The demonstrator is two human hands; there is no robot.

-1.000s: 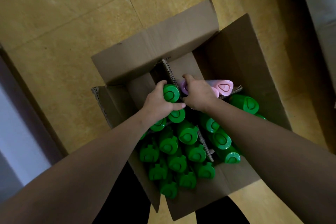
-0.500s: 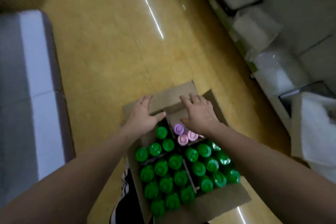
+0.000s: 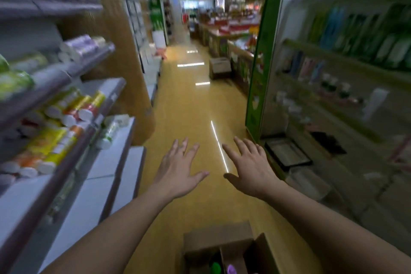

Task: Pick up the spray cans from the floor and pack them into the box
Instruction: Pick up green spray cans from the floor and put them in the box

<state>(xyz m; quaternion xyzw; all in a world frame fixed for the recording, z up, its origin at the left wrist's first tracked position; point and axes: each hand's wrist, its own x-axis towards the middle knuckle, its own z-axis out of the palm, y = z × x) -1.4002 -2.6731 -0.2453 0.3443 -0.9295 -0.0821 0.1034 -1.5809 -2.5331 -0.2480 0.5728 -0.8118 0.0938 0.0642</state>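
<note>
Head view, shop aisle, picture blurred toward the edges. I see both hands out in front, palms down, above the yellow floor [image 3: 193,104]. Left hand [image 3: 178,169]: fingers spread, empty, touching nothing. Right hand [image 3: 249,167]: fingers spread, empty, touching nothing. The two thumbs point toward each other with a gap between them; a thin bright reflection on the floor runs through that gap.

The box [image 3: 222,244] sits at the bottom edge of the view, below and between my forearms, flaps open, cut off by the frame. Inside it I can make out one green cap [image 3: 216,268] and one purple cap [image 3: 231,269] side by side, on either side of a cardboard divider. The rest of the contents lie out of frame. I see no loose spray cans on the visible floor.

Left: shelves [image 3: 66,78] with rolled packs in yellow, orange and white. Right: shelves [image 3: 333,69] of bottles, too blurred to identify. A second carton [image 3: 219,68] stands farther down the aisle.
</note>
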